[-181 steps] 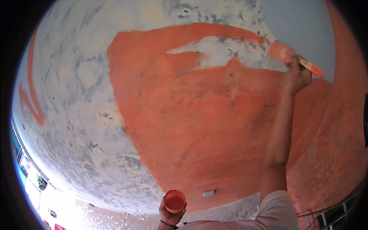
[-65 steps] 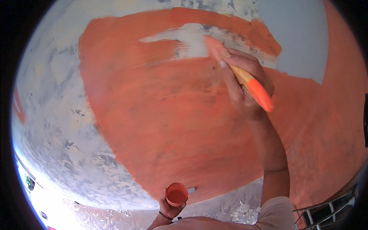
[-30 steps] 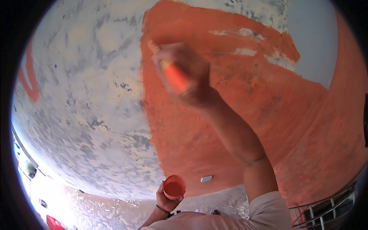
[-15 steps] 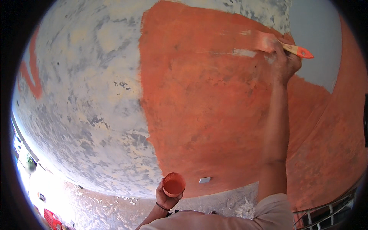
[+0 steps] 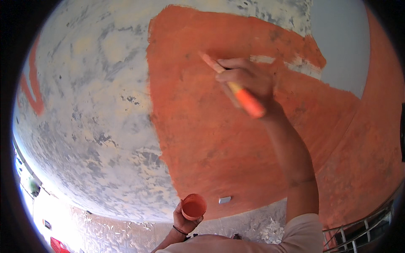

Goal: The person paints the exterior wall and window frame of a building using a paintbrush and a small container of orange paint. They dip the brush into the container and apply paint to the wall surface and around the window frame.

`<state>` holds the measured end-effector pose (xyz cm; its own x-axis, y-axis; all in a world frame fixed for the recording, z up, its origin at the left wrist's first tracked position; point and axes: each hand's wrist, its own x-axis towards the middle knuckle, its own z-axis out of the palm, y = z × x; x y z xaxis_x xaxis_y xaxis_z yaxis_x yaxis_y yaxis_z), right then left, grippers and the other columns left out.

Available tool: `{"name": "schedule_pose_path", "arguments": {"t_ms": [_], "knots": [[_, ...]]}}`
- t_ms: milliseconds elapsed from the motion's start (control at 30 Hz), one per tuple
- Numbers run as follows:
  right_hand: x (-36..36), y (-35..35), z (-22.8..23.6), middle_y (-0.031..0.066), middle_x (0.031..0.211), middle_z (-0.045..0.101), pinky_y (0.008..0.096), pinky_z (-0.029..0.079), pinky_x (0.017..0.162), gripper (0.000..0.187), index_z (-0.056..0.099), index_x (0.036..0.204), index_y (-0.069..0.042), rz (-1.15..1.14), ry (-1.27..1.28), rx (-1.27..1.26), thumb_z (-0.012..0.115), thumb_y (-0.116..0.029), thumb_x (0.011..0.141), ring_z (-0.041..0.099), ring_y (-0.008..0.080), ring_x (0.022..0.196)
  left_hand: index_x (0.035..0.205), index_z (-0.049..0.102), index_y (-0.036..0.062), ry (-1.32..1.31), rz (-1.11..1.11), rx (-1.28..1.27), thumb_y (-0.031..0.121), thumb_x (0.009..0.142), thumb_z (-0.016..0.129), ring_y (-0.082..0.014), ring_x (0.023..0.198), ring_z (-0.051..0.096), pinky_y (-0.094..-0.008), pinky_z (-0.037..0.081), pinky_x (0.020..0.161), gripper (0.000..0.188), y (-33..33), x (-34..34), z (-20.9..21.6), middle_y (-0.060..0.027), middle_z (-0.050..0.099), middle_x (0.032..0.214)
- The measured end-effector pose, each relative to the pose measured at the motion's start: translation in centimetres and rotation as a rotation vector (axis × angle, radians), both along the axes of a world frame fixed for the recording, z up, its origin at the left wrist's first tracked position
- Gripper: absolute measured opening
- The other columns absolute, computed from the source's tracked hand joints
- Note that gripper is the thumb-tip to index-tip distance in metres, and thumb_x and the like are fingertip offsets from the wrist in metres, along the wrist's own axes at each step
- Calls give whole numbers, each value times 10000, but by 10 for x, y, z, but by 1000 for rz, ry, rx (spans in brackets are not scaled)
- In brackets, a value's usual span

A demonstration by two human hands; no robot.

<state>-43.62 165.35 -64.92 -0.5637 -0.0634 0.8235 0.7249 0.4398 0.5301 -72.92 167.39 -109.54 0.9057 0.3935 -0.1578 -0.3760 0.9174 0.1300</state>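
My right hand [image 5: 251, 80] is closed around a paintbrush [image 5: 252, 104] with an orange-tipped wooden handle. Its bristles touch or come close to the upper part of an orange-painted patch on the wall [image 5: 219, 139]; the exact contact is blurred. Low down, in front of my body, my left hand [image 5: 183, 220] grips a small round cup of orange paint [image 5: 194, 207], its open mouth facing up. Left of the orange patch the wall shows mottled white and grey [image 5: 97, 92]. Pale streaks [image 5: 303, 66] break the orange at the upper right.
A small white wall box [image 5: 225, 200] sits low on the wall, right of the cup. Smooth grey wall [image 5: 339, 42] lies at the upper right. Metal railing bars [image 5: 358, 234] stand at the lower right, and a red crate-like object [image 5: 58, 245] at the lower left.
My right hand has swept the brush left and slightly down, away from the grey area, and the brush has turned so its handle points down. The left hand with the cup has barely shifted.
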Motion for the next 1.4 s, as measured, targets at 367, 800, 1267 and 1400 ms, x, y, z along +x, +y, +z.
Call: {"name": "schedule_pose_path", "arguments": {"t_ms": [367,800,1267,1400], "knots": [[118,-78,31,50,1022,721,312,558,760,77,727,976,-64,-172,711,70,729,-70,899,693,163,875,1364,611,200,-50,-50,-73,604,965,581,-350,1204,634,-533,583,839,568,1,13,-12,-82,636,1382],[134,-109,47,45,926,741,294,571,743,94,734,986,-30,-248,737,160,764,-81,913,706,140,834,1365,609,193,-34,-97,-20,628,962,582,-326,1207,638,-523,592,815,594,-4,21,3,-73,635,1392],[30,-61,-24,61,985,737,360,574,796,16,720,927,-46,173,674,-547,711,-46,915,703,177,934,1350,626,197,-39,-136,-136,564,968,524,-429,1109,660,-525,613,755,540,-5,20,13,-120,674,1305],[133,-100,46,51,967,728,313,568,807,146,743,989,-14,50,894,-470,788,-92,874,685,141,910,1367,600,178,-52,-150,-38,629,946,614,-326,1172,660,-508,611,789,616,-5,19,-5,-90,655,1349]]}}
